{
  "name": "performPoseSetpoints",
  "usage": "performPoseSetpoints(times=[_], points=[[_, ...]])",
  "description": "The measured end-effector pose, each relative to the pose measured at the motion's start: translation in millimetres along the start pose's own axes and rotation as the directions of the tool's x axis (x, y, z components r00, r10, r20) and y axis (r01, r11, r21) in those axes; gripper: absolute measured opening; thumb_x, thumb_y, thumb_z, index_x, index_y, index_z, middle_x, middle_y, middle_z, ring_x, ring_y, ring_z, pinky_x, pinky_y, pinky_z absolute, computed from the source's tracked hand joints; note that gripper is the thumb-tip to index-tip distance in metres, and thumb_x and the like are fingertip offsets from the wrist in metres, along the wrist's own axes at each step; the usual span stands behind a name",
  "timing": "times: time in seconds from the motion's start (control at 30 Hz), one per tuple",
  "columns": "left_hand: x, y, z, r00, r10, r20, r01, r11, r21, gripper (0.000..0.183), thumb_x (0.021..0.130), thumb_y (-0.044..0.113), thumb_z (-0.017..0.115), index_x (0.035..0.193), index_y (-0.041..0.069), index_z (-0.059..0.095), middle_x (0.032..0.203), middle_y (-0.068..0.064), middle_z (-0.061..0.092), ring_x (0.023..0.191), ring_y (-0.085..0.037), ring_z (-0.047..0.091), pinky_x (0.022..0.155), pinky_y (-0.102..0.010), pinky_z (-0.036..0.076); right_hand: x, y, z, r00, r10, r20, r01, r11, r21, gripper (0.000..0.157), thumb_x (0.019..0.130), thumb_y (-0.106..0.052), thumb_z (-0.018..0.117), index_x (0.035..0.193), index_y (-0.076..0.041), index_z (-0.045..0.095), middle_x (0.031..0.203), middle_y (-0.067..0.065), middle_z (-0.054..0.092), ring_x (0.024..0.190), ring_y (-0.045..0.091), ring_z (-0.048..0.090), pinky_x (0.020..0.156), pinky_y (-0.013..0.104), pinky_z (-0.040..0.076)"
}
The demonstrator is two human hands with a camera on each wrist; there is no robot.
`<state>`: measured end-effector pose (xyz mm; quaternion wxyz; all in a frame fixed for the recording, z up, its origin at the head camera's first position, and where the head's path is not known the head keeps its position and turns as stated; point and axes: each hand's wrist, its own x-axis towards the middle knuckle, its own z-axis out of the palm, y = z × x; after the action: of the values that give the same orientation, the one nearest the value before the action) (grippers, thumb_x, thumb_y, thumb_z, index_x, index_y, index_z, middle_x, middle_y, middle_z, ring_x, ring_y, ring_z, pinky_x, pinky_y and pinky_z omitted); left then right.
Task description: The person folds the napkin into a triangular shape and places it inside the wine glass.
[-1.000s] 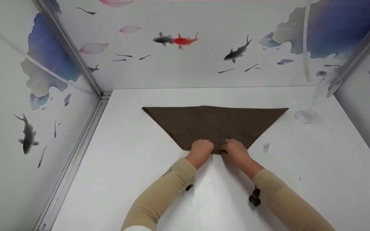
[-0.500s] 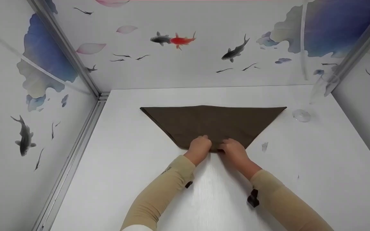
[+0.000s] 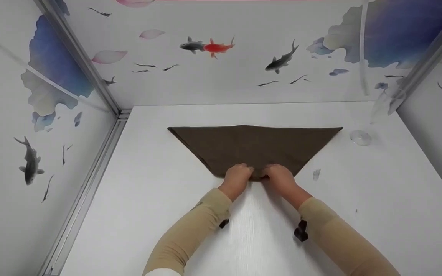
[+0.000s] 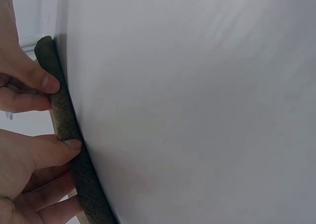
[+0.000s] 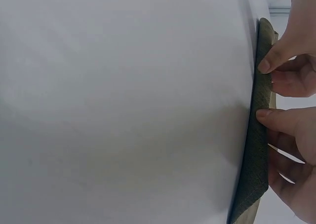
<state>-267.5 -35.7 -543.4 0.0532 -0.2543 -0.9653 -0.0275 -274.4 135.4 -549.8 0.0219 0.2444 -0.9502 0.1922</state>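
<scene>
A dark brown cloth lies flat on the white table, folded into a trapezoid with its long side away from the person and its short side near. At the short edge, the left hand and right hand hold the fabric a small gap apart. Both wrist views show this edge turned up into a narrow folded or rolled strip. Thumbs lie on the near face of the strip, with curled fingers behind it, so each hand pinches it. Parts of the fingers behind the cloth are hidden.
A clear round plastic piece sits on the table right of the cloth, below a faint transparent object. White panels printed with fish and petals enclose the back and sides. A small grey smudge marks the tabletop.
Both hands keep their pinch on the near edge. That edge has shifted very slightly away from the person; the far side of the cloth stays in place. The head view has moved a little.
</scene>
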Motion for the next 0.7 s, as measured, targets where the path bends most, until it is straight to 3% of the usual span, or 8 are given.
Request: performPoseSetpoints(times=[0.3,0.47,0.7], points=[[-9.0,4.7,5.1,0.997,-0.017,-0.069,0.025,0.993,0.117,0.011,0.09,0.009,0.069,0.087,0.018,0.075,0.089,-0.005,0.06,0.08,-0.02,0.059,0.062,-0.034,0.055,1,2,-0.3,0.996,0.074,0.055,-0.076,0.997,0.027,0.008,0.086,-0.004,0.072,0.091,-0.008,0.078,0.089,0.005,0.071,0.084,0.024,0.066,0.078,0.042,0.054],[-6.3,6.5,6.1,0.999,-0.037,-0.027,0.041,0.983,0.179,0.013,0.09,0.011,0.07,0.084,0.02,0.076,0.087,-0.003,0.06,0.079,-0.019,0.059,0.062,-0.033,0.055,4,5,0.1,0.991,0.087,0.101,-0.091,0.995,0.029,0.008,0.086,-0.006,0.073,0.093,-0.007,0.077,0.088,0.006,0.067,0.084,0.026,0.064,0.078,0.042,0.054],[1.0,4.2,7.2,0.998,-0.041,-0.039,0.047,0.983,0.179,0.018,0.09,0.008,0.07,0.075,0.018,0.074,0.075,-0.003,0.059,0.069,-0.018,0.06,0.057,-0.031,0.054,7,8,1.8,0.99,0.075,0.118,-0.079,0.997,0.027,0.01,0.087,-0.005,0.072,0.096,-0.005,0.076,0.087,0.007,0.06,0.083,0.026,0.061,0.075,0.041,0.052]])
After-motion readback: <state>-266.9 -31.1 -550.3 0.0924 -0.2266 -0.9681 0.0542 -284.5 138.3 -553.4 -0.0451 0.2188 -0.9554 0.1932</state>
